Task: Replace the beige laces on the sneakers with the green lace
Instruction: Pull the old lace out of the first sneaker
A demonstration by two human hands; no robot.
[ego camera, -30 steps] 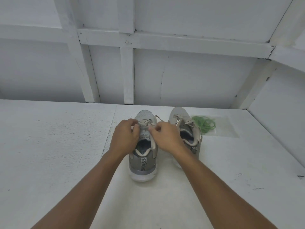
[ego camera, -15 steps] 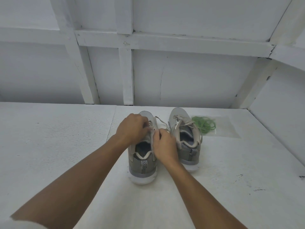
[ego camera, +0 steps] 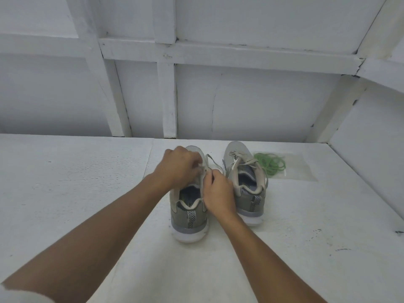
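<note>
Shifts left hand (ego camera: 179, 167) forward over the sneaker (ego camera: 190, 215) since a second ago, fingers curled on the beige lace (ego camera: 211, 161), draws right hand (ego camera: 218, 191) back pinching the same lace, so probably starts the unlacing, and leaves the green lace (ego camera: 271, 164) untouched well right of that hand.

Single head-worn wide-angle view, facing forward and down, near the table (ego camera: 65, 193)

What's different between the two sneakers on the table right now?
The left hand and right hand pinch the beige lace of the left sneaker; no hand works on the right sneaker. The left sneaker stands nearer the person; the right sneaker sits farther back, beside the green lace. Both are grey with white soles, heels toward the person.
</note>
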